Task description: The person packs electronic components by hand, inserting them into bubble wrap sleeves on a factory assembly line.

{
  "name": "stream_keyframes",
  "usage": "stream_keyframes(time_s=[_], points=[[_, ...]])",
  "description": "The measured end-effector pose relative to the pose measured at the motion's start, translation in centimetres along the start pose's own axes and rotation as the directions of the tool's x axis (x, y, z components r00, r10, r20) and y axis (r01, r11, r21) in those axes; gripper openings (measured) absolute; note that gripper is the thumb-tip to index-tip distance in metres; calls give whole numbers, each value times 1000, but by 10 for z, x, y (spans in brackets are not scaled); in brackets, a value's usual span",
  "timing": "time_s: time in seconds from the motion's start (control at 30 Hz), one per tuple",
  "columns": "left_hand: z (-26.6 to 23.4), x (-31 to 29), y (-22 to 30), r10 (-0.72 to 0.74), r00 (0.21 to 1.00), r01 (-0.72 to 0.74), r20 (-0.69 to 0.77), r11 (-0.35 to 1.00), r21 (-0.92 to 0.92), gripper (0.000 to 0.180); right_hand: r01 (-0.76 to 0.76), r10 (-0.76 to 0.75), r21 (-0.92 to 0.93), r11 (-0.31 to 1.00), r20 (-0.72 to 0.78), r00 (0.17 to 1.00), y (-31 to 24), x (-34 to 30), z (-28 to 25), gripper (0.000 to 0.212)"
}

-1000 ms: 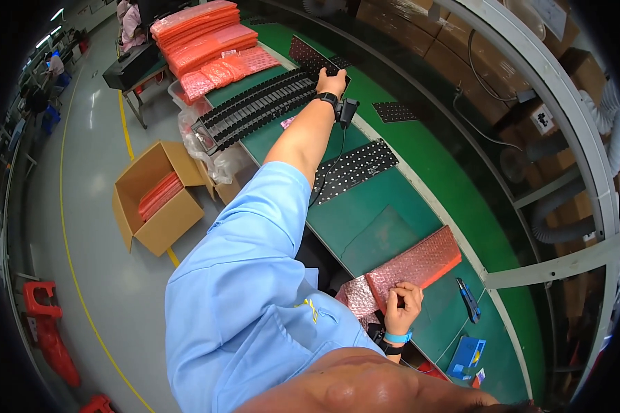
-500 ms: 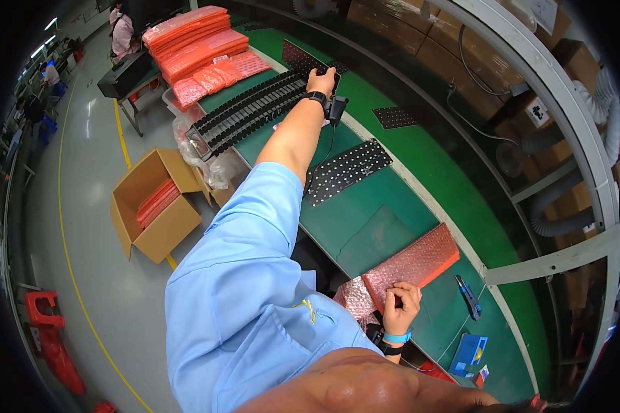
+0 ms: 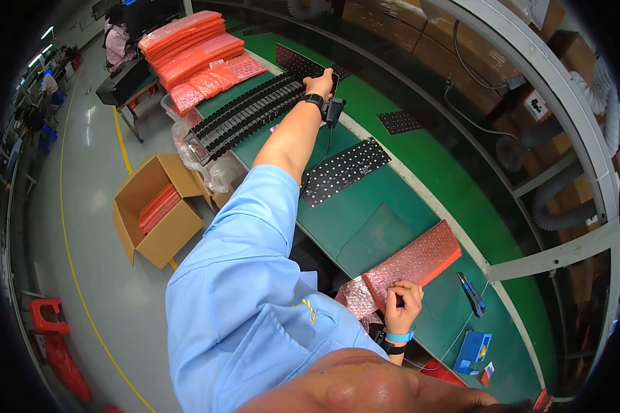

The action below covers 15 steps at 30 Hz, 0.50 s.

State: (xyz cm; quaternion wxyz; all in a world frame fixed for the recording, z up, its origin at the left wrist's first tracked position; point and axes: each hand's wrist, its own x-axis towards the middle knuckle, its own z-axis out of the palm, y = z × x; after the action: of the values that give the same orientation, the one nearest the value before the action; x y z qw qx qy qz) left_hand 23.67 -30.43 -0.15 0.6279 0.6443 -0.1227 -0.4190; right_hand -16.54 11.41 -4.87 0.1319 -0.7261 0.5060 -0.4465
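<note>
My left arm reaches far across the bench. At the far end of a black slotted rack [image 3: 255, 107], my left hand [image 3: 319, 84] is closed on the edge of an upright black dotted panel [image 3: 293, 60]. A black handheld device [image 3: 334, 111] with a cable is beside that wrist. Close to my body, my right hand [image 3: 403, 306] rests at the near edge of a pink bubble-wrap bag [image 3: 417, 258]. Its fingers are curled, and anything within them is hidden. Between the hands another black panel with white dots [image 3: 348, 172] lies flat on the green bench [image 3: 337, 224].
Red bubble-wrap bags [image 3: 193, 51] are piled at the far end. A blue utility knife [image 3: 471, 294] and a blue box [image 3: 472, 351] lie at right. On the floor, an open carton [image 3: 162, 230] holds red bags. A metal frame [image 3: 558, 253] borders the right side.
The view has shifted slightly. My left hand stays at the upright panel, its fingers drawn closer together on the edge. My right hand keeps its place by the bubble-wrap bag.
</note>
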Motion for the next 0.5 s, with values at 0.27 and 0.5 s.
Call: stream_keyframes(time_s=[0.27, 0.5], points=[[-7, 28, -1, 164, 983, -160, 82, 986, -48, 101, 9, -9, 4, 1000, 14, 1000, -3, 1, -1, 6], [7, 15, 4, 59, 996, -47, -69, 984, 172, 97, -9, 9, 11, 1000, 5, 1000, 1, 1, -1, 8]])
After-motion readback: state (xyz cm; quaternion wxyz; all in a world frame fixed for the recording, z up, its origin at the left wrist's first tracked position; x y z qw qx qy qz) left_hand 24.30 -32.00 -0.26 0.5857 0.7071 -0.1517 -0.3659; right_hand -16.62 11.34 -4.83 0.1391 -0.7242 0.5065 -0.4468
